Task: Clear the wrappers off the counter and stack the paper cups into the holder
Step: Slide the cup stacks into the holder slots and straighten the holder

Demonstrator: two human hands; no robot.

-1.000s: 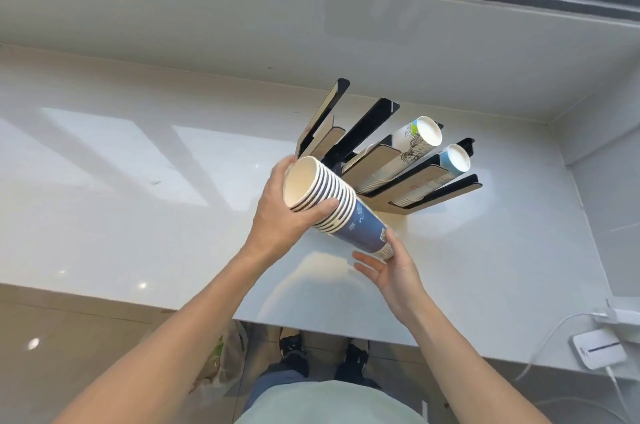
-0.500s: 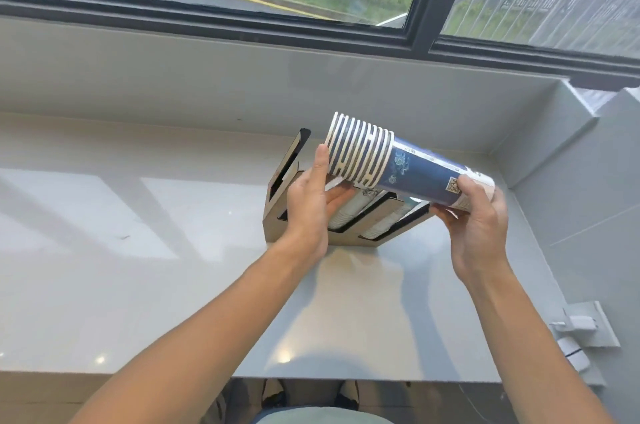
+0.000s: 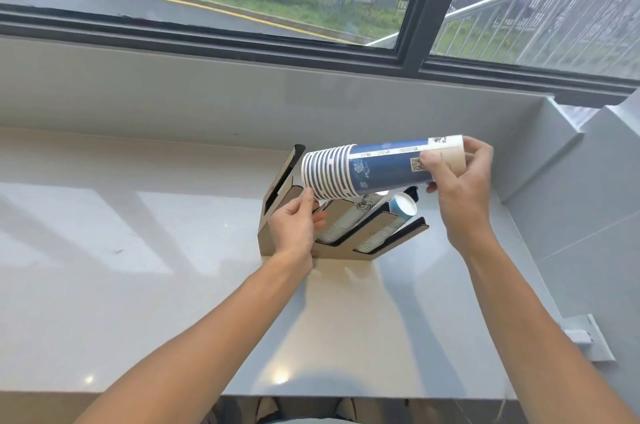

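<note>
A stack of blue-and-white paper cups (image 3: 367,169) lies nearly level in the air above the cup holder (image 3: 388,236), rims to the left. My right hand (image 3: 457,177) grips the stack's closed bottom end. My left hand (image 3: 298,226) touches the lowest rims with thumb and fingertips from below, fingers loosely curled, in front of the holder's left slots. The holder is a brown-and-black slotted rack on the counter; two of its right slots hold cup stacks, one with a white rim (image 3: 403,203) showing. No wrappers are visible.
The pale counter (image 3: 138,250) runs left and toward me, ending at a front edge (image 3: 346,396). A low wall and window sill rise behind the holder. A grey side wall (image 3: 571,202) closes the right. A white bracket (image 3: 585,340) sits at the right edge.
The cup stack rose and swung from tilted over the holder to nearly level. My right hand shifted onto its bottom end, and my left hand slid down to the rims' underside. The view tipped up.
</note>
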